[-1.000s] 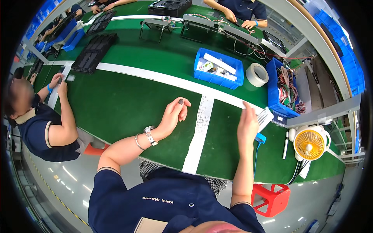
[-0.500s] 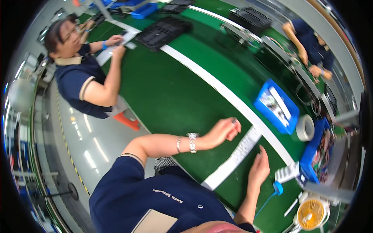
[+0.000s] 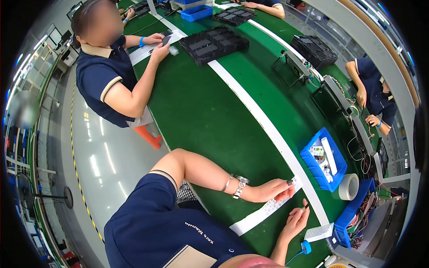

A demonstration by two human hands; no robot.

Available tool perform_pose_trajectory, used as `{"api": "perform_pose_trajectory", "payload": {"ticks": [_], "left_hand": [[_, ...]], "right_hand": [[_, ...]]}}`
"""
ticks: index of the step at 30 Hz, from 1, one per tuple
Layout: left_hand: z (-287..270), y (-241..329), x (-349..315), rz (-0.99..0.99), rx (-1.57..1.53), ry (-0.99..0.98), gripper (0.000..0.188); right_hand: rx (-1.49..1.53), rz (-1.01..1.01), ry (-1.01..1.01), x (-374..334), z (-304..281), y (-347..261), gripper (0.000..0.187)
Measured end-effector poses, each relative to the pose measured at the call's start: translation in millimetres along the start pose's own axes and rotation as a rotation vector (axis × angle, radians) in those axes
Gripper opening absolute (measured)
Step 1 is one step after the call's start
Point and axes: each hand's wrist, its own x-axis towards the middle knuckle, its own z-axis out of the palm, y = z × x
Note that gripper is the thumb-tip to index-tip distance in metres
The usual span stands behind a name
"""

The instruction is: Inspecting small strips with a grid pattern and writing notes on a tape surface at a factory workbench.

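My left hand (image 3: 273, 191), with a metal watch and a bracelet on its wrist, is closed in a pinch on a small dark piece (image 3: 289, 182). It hovers over the far end of a white strip (image 3: 250, 222) on the green table; rows of tiny marks or parts show on the strip. To its right, my right hand (image 3: 295, 222) has its fingers curled, and another small dark piece (image 3: 306, 206) shows at the fingertips. What exactly either piece is cannot be made out. A white sheet with rows of small dots (image 3: 318, 232) lies to the right of my right hand.
A blue bin (image 3: 308, 156) of small packets, a roll of white tape (image 3: 348, 186) and a blue bin of wires (image 3: 344, 219) stand at the right. A blue band (image 3: 306, 247) with a cord lies nearby. Co-workers stand left and far right; black frames (image 3: 214, 43) lie further off.
The view has tilted, so the table sits lower in it. My hands have come closer together. The right fingers, earlier straight, are now curled with a dark piece at their tips.
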Motion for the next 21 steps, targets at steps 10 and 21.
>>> {"api": "perform_pose_trajectory", "payload": {"ticks": [10, 21], "left_hand": [[-0.9, 5.3, -11.8, -0.084, 0.018, -0.068, 0.053], [-10.5, 15.7, -10.5, -0.259, -0.022, -0.161, 0.077]], "right_hand": [[0.053, -0.022, 0.032, -7.3, 7.3, -5.2, 0.045], [-0.088, -0.107, -0.087, -6.8, 0.9, 3.6, 0.053]]}}
